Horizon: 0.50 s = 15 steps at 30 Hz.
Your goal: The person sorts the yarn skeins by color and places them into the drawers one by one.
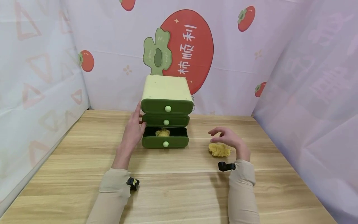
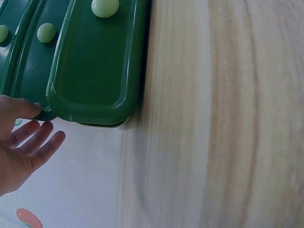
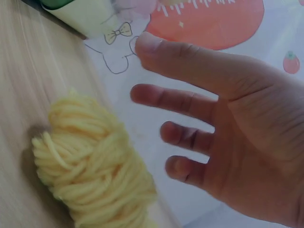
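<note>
From the head view, a small green drawer chest point(image 1: 166, 102) stands at the table's twelve o'clock, its bottom drawer point(image 1: 165, 141) pulled out with a yellow bundle point(image 1: 162, 133) inside. The left hand point(image 1: 133, 130) lies flat against the chest's nine o'clock side, fingers straight. The right hand point(image 1: 227, 138) hovers with relaxed, spread fingers just above a yellow yarn skein point(image 1: 219, 150) on the wooden table point(image 1: 179, 186), at the chest's three o'clock.

The left wrist view shows straight fingers point(image 2: 40, 137) beside the drawer fronts point(image 2: 95, 61), the thumb touching one corner.

In the right wrist view the skein point(image 3: 90, 166) sits at seven o'clock of the open palm point(image 3: 247, 142), untouched. It looks light, soft and squashy; pinching across its middle would likely keep the loops together.
</note>
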Motion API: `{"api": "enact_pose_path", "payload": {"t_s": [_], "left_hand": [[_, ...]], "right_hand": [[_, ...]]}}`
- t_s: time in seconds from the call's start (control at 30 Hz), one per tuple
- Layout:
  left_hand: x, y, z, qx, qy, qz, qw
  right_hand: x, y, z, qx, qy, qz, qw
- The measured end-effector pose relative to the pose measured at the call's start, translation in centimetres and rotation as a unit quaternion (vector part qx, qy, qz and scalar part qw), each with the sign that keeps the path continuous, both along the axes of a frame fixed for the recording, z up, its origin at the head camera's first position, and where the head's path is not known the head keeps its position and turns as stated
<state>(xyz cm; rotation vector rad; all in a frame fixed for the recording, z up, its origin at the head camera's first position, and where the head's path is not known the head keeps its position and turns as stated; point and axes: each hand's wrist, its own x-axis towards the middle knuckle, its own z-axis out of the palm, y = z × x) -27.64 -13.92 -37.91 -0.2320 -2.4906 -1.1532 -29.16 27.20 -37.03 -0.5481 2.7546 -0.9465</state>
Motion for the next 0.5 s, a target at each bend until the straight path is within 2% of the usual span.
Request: {"api": "enact_pose_path", "payload": {"t_s": [0.33, 0.5], "left_hand": [[-0.1, -0.1, -0.1, -0.002, -0.004, 0.001, 1.0], [-0.1, -0.1, -0.1, -0.006, -0.003, 0.0, 1.0]], "right_hand": [[0.1, 0.9, -0.5, 0.033, -0.083, 0.021, 0.996], [-0.1, 1.3, -1.0, 0.048, -0.101, 0.034, 0.993]]}}
